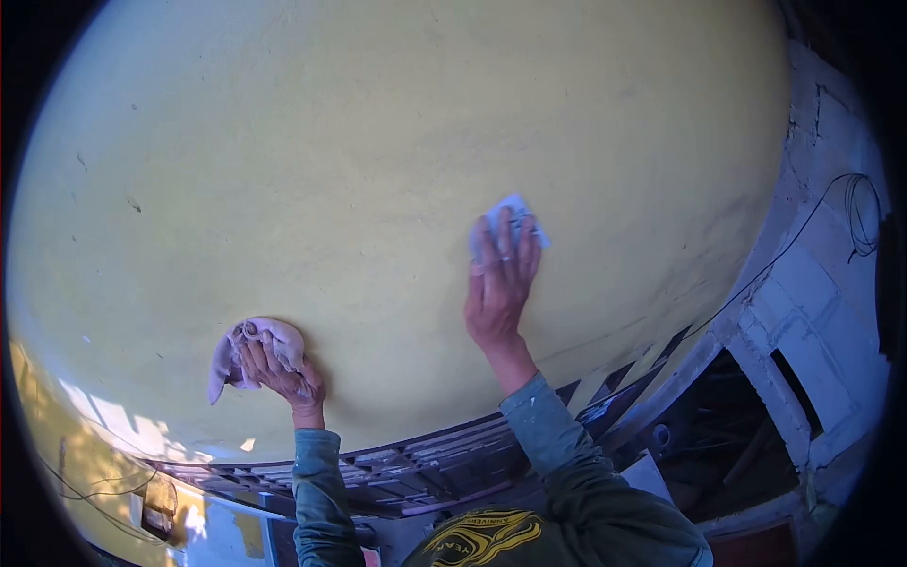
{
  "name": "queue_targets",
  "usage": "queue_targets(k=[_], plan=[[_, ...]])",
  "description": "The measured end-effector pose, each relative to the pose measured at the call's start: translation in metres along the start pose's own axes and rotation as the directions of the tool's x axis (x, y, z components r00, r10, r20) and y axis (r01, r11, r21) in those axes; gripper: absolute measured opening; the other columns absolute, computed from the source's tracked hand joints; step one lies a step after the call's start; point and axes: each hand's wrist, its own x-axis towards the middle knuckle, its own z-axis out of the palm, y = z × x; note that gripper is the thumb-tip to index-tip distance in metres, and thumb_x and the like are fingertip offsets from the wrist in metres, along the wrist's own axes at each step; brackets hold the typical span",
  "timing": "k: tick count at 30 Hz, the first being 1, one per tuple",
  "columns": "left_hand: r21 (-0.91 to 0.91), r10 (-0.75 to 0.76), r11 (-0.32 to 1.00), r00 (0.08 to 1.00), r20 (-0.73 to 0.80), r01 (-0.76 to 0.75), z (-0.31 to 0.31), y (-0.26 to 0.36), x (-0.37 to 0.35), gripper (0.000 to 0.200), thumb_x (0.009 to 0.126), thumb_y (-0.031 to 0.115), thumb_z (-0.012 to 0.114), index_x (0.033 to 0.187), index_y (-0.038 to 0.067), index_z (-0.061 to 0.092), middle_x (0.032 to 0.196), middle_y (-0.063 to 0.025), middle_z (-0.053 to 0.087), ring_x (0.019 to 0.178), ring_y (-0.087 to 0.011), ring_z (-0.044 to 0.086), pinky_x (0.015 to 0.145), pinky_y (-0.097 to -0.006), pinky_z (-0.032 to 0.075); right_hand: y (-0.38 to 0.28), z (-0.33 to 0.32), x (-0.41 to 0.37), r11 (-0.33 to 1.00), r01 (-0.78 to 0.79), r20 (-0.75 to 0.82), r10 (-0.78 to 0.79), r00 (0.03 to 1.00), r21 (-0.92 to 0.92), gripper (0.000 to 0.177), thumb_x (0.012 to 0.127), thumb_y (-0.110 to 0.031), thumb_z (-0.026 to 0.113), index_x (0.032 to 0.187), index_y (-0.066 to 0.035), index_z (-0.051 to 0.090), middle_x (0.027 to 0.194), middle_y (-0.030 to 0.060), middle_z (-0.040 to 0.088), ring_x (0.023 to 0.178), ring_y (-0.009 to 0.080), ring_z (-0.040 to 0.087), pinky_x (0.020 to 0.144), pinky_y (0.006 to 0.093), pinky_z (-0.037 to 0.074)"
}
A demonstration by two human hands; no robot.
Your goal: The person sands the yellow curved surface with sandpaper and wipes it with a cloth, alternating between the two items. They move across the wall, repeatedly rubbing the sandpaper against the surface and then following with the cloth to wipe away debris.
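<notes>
A large yellow wall (378, 170) with scuffs and small dark marks fills most of the head view. My left hand (279, 370) presses a crumpled pinkish cloth (285, 338) against its lower left part, fingers bent over the fabric. Higher up and to the right, my right hand (503, 283) holds a small whitish sheet (513, 203) flat on the wall under its fingers. What the sheet is made of cannot be told. Both arms reach up in green sleeves.
Below the wall runs a dark slatted grille (416, 463). At the right is a pale block wall (803, 312) with a coiled black cable (858, 217) and dark openings. A wire and a box-like fixture (159, 506) show at the lower left.
</notes>
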Motion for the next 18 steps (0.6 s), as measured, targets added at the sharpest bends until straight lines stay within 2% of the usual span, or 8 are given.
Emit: queue_targets(k=[2, 4, 8, 10, 13, 15, 16, 18], plan=[[0.025, -0.027, 0.999, 1.0, 0.013, 0.027, 0.001, -0.003, -0.003, 0.061, 0.103, 0.037, 0.045, 0.153, 0.002, 0.04, 0.158, -0.0253, 0.037, 0.149, -0.0467, 0.028, 0.121, -0.0613, 0.016, -0.041, 0.005, -0.026, 0.893, 0.423, 0.331, -0.449, 0.83, 0.152, 0.045, 0.1, -0.019, 0.054, 0.145, -0.021, 0.058, 0.158, 0.0038, 0.049, 0.149, 0.0331, 0.04, 0.125, 0.0507, 0.023], [0.003, -0.028, 1.0, 0.999, 0.021, 0.028, -0.001, -0.004, -0.003, 0.061, 0.103, 0.037, 0.045, 0.152, 0.001, 0.041, 0.158, -0.0254, 0.037, 0.149, -0.0468, 0.028, 0.121, -0.0608, 0.016, -0.036, 0.002, -0.02, 0.869, 0.467, 0.36, -0.494, 0.791, 0.164, 0.047, 0.098, -0.018, 0.057, 0.145, -0.021, 0.058, 0.157, 0.0033, 0.05, 0.149, 0.0297, 0.04, 0.124, 0.0508, 0.024], [0.014, 0.001, 1.0, 1.0, 0.01, -0.001, -0.002, -0.003, -0.002, 0.061, 0.102, 0.038, 0.045, 0.152, 0.004, 0.041, 0.157, -0.0252, 0.039, 0.148, -0.0477, 0.03, 0.12, -0.0617, 0.018, 0.05, -0.02, 0.067, 0.981, 0.169, 0.014, -0.169, 0.986, -0.099, 0.046, 0.104, -0.019, 0.048, 0.15, -0.01, 0.052, 0.158, 0.0121, 0.047, 0.151, 0.0397, 0.034, 0.123, 0.0532, 0.022], [0.005, -0.008, 1.0, 1.0, 0.012, 0.008, -0.003, -0.006, -0.006, 0.06, 0.102, 0.039, 0.044, 0.152, 0.006, 0.042, 0.156, -0.0252, 0.041, 0.148, -0.0482, 0.032, 0.12, -0.0628, 0.019, 0.087, -0.029, 0.099, 0.986, -0.156, -0.243, 0.14, 0.96, -0.051, 0.045, 0.108, -0.019, 0.041, 0.15, -0.008, 0.051, 0.159, 0.0148, 0.045, 0.151, 0.0419, 0.031, 0.122, 0.0541, 0.021], [0.014, -0.018, 1.0, 1.0, 0.004, 0.018, 0.001, -0.003, -0.006, 0.06, 0.102, 0.04, 0.044, 0.152, 0.006, 0.043, 0.155, -0.0249, 0.042, 0.147, -0.0479, 0.033, 0.119, -0.063, 0.02, 0.063, -0.018, 0.099, 0.976, -0.208, -0.276, 0.183, 0.944, -0.064, 0.045, 0.108, -0.019, 0.041, 0.15, -0.008, 0.052, 0.159, 0.0151, 0.045, 0.151, 0.0421, 0.031, 0.122, 0.0544, 0.021], [0.011, -0.005, 1.0, 1.0, -0.01, 0.005, 0.001, -0.004, -0.005, 0.06, 0.102, 0.04, 0.044, 0.152, 0.006, 0.042, 0.155, -0.0245, 0.042, 0.146, -0.0482, 0.033, 0.119, -0.063, 0.02, 0.0, 0.002, 0.074, 0.997, 0.077, -0.052, -0.078, 0.996, -0.018, 0.045, 0.106, -0.02, 0.047, 0.149, -0.011, 0.053, 0.16, 0.0119, 0.045, 0.151, 0.0394, 0.033, 0.123, 0.0546, 0.02], [0.029, -0.006, 1.0, 1.0, -0.024, 0.007, 0.003, -0.005, -0.006, 0.06, 0.102, 0.039, 0.044, 0.152, 0.006, 0.042, 0.155, -0.0241, 0.041, 0.146, -0.0484, 0.033, 0.119, -0.0629, 0.02, -0.032, 0.002, 0.056, 0.971, 0.237, 0.185, -0.24, 0.953, 0.037, 0.046, 0.103, -0.02, 0.05, 0.148, -0.013, 0.054, 0.16, 0.0082, 0.046, 0.151, 0.0349, 0.035, 0.125, 0.0526, 0.02], [0.026, -0.009, 1.0, 1.0, -0.005, 0.009, 0.002, -0.006, -0.008, 0.061, 0.102, 0.038, 0.045, 0.152, 0.005, 0.041, 0.156, -0.0233, 0.041, 0.146, -0.049, 0.033, 0.119, -0.0628, 0.02, -0.061, 0.016, 0.034, 0.828, 0.514, 0.288, -0.561, 0.776, 0.226, 0.045, 0.102, -0.022, 0.053, 0.147, -0.017, 0.056, 0.16, 0.0041, 0.046, 0.15, 0.0266, 0.038, 0.126, 0.0493, 0.022]])
